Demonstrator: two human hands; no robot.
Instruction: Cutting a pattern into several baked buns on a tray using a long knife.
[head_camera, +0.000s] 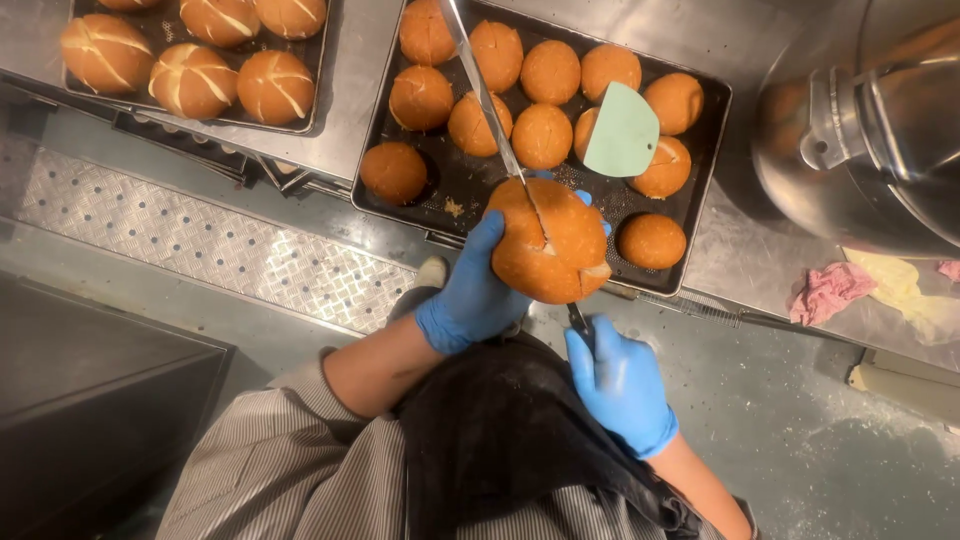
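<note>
Down close, right hand (620, 385) in a blue glove is closed on the long steel bread knife (485, 100), blade sunk in the round golden-brown bun (550, 240). Left hand (470, 290) cups that bun above the near edge of the dark baking tray (705, 180). Best: keep fingertips off the cut line. Open room lies right, by the big steel pot (870, 130).

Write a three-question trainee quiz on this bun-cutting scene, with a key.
1. True or false: the knife is cutting into the held bun.
2. Which hand cups that bun? A) left hand B) right hand
3. What pale green tool lies on the dark tray of uncut buns?

Key:
1. True; the blade sits in a slit across its top.
2. A; the right hand grips the knife handle.
3. A plastic scraper.
</note>
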